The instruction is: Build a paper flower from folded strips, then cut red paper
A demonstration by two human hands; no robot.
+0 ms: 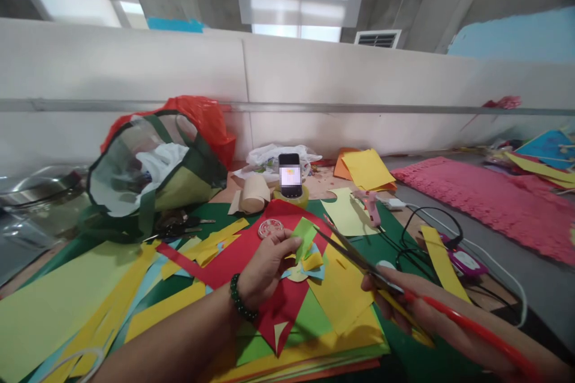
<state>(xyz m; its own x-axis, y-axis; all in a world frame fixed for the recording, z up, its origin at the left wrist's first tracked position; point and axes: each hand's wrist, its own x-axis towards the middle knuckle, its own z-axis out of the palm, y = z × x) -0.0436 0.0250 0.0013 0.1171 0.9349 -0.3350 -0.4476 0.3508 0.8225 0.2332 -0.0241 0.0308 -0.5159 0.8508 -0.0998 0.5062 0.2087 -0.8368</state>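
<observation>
My left hand (268, 260), with a dark green bead bracelet at the wrist, pinches a small piece of light green paper (305, 236). In my right hand (417, 302) is a pair of scissors (353, 254) with red on the handle, blades slightly apart and pointing toward the green piece. Their tips look close to its right edge; whether they touch it I cannot tell. Just below are small blue and yellow paper pieces (313, 261) on a pale round one. Red paper (224, 260) and yellow paper (341, 287) lie beneath, over a stack of coloured sheets (314, 347).
A phone (290, 176) stands upright behind my hands, beside a paper roll (255, 194). To the right are a pink glue gun (372, 210), black cables and pink fabric (476, 197). Left are keys (179, 227), yellow strips and a bag (171, 167).
</observation>
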